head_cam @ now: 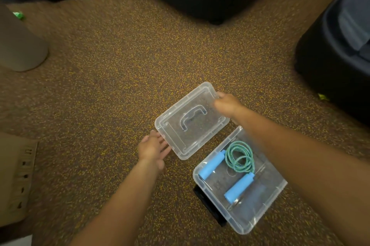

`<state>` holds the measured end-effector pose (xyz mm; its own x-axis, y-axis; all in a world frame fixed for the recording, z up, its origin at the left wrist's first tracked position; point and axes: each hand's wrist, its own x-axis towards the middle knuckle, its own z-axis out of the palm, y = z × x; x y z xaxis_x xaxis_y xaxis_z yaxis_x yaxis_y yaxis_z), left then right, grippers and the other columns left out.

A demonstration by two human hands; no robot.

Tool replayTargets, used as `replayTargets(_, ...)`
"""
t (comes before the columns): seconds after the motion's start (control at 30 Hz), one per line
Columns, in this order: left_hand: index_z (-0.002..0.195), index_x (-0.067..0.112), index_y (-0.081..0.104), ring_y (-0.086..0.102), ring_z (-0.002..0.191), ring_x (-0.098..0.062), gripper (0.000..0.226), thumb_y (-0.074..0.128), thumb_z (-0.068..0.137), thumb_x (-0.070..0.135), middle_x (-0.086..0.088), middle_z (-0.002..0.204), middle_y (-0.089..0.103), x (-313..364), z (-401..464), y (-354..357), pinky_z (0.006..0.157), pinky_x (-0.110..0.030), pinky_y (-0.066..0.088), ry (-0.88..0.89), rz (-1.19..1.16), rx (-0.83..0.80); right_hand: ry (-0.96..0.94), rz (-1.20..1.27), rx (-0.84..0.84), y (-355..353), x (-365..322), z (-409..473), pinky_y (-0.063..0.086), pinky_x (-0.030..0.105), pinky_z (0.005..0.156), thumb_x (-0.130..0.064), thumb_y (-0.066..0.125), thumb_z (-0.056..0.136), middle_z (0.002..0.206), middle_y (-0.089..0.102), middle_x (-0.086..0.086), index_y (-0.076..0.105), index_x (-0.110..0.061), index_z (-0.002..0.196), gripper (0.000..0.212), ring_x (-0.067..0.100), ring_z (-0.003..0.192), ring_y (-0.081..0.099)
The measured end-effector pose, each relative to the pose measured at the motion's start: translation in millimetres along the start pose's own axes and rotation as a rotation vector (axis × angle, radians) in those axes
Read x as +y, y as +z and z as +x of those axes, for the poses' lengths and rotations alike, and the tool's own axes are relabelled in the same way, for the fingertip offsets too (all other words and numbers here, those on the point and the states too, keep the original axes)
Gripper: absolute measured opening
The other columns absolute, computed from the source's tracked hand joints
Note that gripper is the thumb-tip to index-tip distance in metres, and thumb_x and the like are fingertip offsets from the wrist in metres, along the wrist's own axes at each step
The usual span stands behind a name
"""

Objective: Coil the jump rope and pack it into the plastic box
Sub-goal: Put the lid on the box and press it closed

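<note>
Lower right of frame: the jump rope (238,160) lies coiled inside the open plastic box (276,195) on the speckled floor (112,77), green cord looped at the box's upper end, two blue handles (238,187) beside it. Coiling and packing look done; closing the box appears to be what's left. At center, the clear lid (190,121) is held w/ both hands just up-left of the box (not yet over it). Right hand (226,105) has its grip closed on the lid's upper-right edge; left hand (153,148) is open-palmed, fingers spread under the lid's lower-left corner. Rope sits below-right of both grips, untouched.
</note>
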<state>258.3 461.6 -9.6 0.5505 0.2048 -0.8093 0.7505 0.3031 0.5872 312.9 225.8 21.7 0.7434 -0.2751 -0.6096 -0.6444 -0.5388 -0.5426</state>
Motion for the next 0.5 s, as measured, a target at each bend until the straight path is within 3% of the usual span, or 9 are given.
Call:
replayTargets(0.13, 0.133, 0.005, 0.056, 0.071, 0.104, -0.026, 0.039, 0.062, 0.098, 0.021, -0.015, 0.119, 0.071, 7.1, -10.2, -8.1, 0.094, -0.041, 0.060, -0.069, -0.156, -0.020, 0.013, 0.398, 0.045, -0.6, -2.5, -3.1, 0.049, 0.054, 0.112, -0.018, 0.033, 0.107, 0.134, 0.066, 0.014, 0.060, -0.018, 0.135, 0.039, 0.034, 0.127, 0.061)
replayTargets(0.23, 0.114, 0.002, 0.063, 0.068, 0.107, -0.025, 0.020, 0.063, 0.097, 0.011, -0.019, 0.121, 0.067, 7.6, -21.6, -10.7, 0.100, -0.038, 0.056, -0.123, -0.223, -0.021, 0.024, 0.671, 0.037, -2.3, -4.9, -14.8, 0.047, 0.047, 0.115, -0.025, 0.030, 0.110, 0.124, 0.068, 0.021, 0.061, -0.007, 0.122, 0.037, 0.035, 0.127, 0.062)
replayTargets(0.3, 0.115, -0.001, 0.066, 0.063, 0.116, -0.026, 0.020, 0.064, 0.096, 0.007, -0.019, 0.128, 0.061, 5.2, -30.6, -13.0, 0.103, -0.035, 0.054, -0.153, -0.225, -0.044, 0.032, 0.804, 0.014, -2.0, -0.4, -24.2, 0.049, 0.038, 0.111, -0.036, 0.039, 0.109, 0.121, 0.065, 0.018, 0.059, -0.006, 0.120, 0.038, 0.030, 0.120, 0.063)
replayTargets(0.4, 0.132, 0.000, 0.058, 0.063, 0.106, -0.023, 0.041, 0.067, 0.093, 0.004, -0.019, 0.131, 0.059, -0.2, -44.5, -14.8, 0.101, -0.034, 0.055, -0.085, -0.100, -0.036, 0.016, 0.736, 0.025, 1.6, 5.7, -37.1, 0.049, 0.041, 0.113, -0.028, 0.061, 0.102, 0.129, 0.066, 0.013, 0.063, -0.007, 0.127, 0.033, 0.025, 0.118, 0.065)
replayTargets(0.5, 0.155, 0.013, 0.033, 0.067, 0.102, -0.025, 0.076, 0.069, 0.089, -0.001, -0.020, 0.136, 0.059, -4.6, -57.0, -20.3, 0.101, -0.038, 0.055, 0.040, -0.071, -0.017, -0.012, 0.567, 0.114, -0.1, 13.0, -51.2, 0.047, 0.037, 0.111, -0.010, 0.064, 0.098, 0.138, 0.063, 0.006, 0.060, -0.010, 0.138, 0.040, 0.025, 0.125, 0.060)
